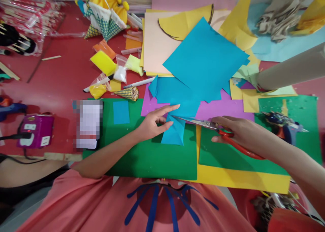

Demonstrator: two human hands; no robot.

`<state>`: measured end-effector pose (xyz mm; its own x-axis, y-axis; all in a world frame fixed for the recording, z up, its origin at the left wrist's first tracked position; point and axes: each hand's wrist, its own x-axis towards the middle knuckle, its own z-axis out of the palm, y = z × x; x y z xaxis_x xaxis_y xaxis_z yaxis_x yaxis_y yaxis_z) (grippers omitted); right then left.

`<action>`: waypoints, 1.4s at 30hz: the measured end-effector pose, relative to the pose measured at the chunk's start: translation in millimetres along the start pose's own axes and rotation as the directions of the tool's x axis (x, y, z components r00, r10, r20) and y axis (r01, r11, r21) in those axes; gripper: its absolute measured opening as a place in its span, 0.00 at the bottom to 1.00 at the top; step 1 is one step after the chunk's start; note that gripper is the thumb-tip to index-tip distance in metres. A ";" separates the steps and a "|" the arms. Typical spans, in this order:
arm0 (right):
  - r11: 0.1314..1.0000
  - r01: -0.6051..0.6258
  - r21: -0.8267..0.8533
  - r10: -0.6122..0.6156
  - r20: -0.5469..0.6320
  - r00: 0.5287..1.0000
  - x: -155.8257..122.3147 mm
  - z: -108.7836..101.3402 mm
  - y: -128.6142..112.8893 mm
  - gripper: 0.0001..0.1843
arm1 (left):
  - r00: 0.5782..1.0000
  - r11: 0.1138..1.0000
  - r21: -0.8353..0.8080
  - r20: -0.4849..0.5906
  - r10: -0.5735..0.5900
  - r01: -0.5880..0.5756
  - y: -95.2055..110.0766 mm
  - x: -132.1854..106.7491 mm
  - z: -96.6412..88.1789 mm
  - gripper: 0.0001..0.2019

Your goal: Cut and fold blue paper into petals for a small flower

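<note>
My left hand (154, 122) rests on a blue paper sheet (177, 103), thumb and fingers pinching a folded flap of it (174, 132) over the green sheet (142, 154). My right hand (238, 132) grips red-handled scissors (215, 127), with the blades pointing left and meeting the blue paper's edge beside my left fingers. A larger blue square (205, 59) lies just behind, on top of pink and yellow sheets.
A glue gun (284, 122) lies on the green sheet at right. A phone (88, 123) and a purple power strip (35, 130) sit at left. Paper cones (128, 93), glue sticks and yellow scraps crowd the red table behind. Another person's arm (291, 71) reaches in at right.
</note>
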<state>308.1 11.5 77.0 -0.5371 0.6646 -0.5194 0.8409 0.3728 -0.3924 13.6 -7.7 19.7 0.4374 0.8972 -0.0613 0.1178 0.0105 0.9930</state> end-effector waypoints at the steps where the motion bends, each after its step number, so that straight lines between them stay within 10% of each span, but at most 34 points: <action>1: 1.000 0.003 0.000 -0.003 0.003 1.000 0.2 -0.2 -0.6 0.30 | 1.000 1.000 0.000 0.000 -0.003 0.003 0.1 0.0 0.1 0.24; 26: 0.999 0.030 -0.031 -0.034 -0.134 0.990 10.8 6.4 2.0 0.29 | 0.996 0.999 -0.028 -0.081 -0.038 0.035 -0.4 2.2 -3.6 0.26; 35: 0.934 -0.358 -0.008 0.316 -0.449 0.836 43.5 -28.1 14.2 0.26 | 0.980 0.997 -0.071 -0.197 -0.041 0.027 -7.5 4.5 -7.9 0.29; 42: 0.934 -0.351 -0.071 0.277 -0.481 0.832 65.2 -18.7 33.1 0.30 | 0.992 0.996 -0.081 -0.116 -0.041 0.031 -7.5 2.4 -7.2 0.28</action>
<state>302.1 79.3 44.4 -0.1820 0.9674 -0.1760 0.9784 0.1604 -0.1302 7.4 -2.4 12.7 0.3254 0.9413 -0.0896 0.0590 0.0743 0.9955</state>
